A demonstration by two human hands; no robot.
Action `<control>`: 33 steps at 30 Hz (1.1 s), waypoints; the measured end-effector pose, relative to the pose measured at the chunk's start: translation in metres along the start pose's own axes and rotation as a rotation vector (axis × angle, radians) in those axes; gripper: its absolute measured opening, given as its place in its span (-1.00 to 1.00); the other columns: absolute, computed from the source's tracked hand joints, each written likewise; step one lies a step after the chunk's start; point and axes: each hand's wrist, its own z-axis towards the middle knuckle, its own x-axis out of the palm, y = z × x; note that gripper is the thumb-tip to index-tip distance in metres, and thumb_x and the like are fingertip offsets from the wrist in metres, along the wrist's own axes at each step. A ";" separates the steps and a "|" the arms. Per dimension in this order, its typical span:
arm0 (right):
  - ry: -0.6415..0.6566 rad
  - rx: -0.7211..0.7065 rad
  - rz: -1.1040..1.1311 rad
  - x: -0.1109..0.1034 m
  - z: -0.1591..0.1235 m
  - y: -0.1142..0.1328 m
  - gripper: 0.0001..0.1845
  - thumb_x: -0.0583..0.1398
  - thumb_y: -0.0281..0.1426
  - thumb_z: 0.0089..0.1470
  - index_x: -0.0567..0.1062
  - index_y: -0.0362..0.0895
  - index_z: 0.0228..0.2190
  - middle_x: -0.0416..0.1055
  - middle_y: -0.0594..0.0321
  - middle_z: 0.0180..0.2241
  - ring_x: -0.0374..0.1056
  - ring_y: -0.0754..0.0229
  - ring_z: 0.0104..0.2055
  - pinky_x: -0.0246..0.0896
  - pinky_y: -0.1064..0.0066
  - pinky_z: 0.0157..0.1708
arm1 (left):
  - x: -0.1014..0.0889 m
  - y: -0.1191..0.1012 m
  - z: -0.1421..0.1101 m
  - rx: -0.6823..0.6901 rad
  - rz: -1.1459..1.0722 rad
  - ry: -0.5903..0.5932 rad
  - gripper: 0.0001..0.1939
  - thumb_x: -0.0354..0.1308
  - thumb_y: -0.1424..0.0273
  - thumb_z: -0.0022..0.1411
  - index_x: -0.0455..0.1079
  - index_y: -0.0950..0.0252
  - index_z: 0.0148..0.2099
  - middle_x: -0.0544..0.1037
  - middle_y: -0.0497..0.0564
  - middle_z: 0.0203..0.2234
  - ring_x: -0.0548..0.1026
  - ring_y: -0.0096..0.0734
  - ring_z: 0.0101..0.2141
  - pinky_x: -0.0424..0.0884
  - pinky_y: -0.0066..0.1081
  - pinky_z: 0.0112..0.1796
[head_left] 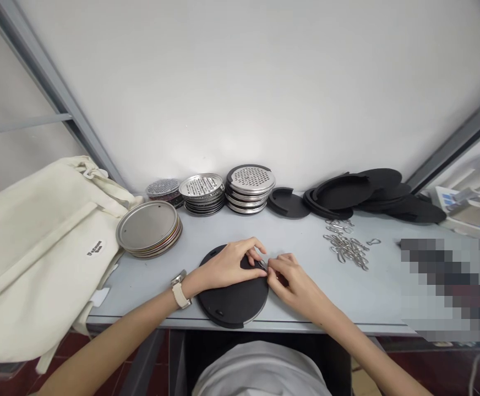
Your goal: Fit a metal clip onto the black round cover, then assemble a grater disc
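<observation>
A round black disc (pixel 234 300) lies flat at the table's front edge, with a thin pale rim showing along its lower right. Across its top rests my left hand (pixel 234 264), wearing a watch, its thumb and fingers pinched round a small metal clip (pixel 262 265) at the disc's right edge. My right hand (pixel 289 280) is closed at the other side of the same clip, fingertips almost meeting those of the left. The fingers partly cover the clip. To the right, a loose pile of similar metal clips (pixel 349 250) lies on the table.
Along the wall stand a stack of plain metal discs (pixel 147 226), stacks of grater discs (pixel 202 187) and grater discs with black holders (pixel 251 179). Black round holders (pixel 341 192) overlap farther right. A cream bag (pixel 37 242) leans at left; a white box (pixel 467 212) stands right.
</observation>
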 end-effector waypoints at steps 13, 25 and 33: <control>0.013 -0.064 -0.034 0.001 0.002 -0.002 -0.69 -0.05 -0.49 0.25 0.16 -0.08 -0.54 0.17 0.35 -0.58 0.10 0.21 -0.47 0.12 0.29 -0.26 | 0.000 0.001 -0.001 -0.018 0.008 -0.035 -0.66 0.25 0.38 0.06 0.32 0.25 -0.08 0.50 -0.01 -0.20 0.42 -0.44 -0.30 0.35 -0.41 -0.23; -0.024 -0.038 -0.048 0.003 0.003 -0.003 -0.69 -0.05 -0.44 0.28 0.22 -0.08 -0.52 0.24 0.32 -0.55 0.16 0.20 -0.44 0.12 0.30 -0.27 | -0.001 -0.001 -0.002 0.045 0.096 -0.060 -0.71 0.25 0.38 0.08 0.33 0.25 -0.13 0.45 -0.01 -0.20 0.41 -0.41 -0.29 0.34 -0.38 -0.20; -0.020 -0.014 -0.042 0.005 0.002 -0.005 -0.70 -0.07 -0.42 0.30 0.22 -0.08 -0.50 0.26 0.30 -0.52 0.17 0.18 -0.41 0.11 0.31 -0.26 | -0.001 0.001 -0.002 0.050 0.110 -0.067 -0.72 0.26 0.37 0.08 0.32 0.25 -0.15 0.41 -0.03 -0.26 0.40 -0.40 -0.26 0.35 -0.39 -0.18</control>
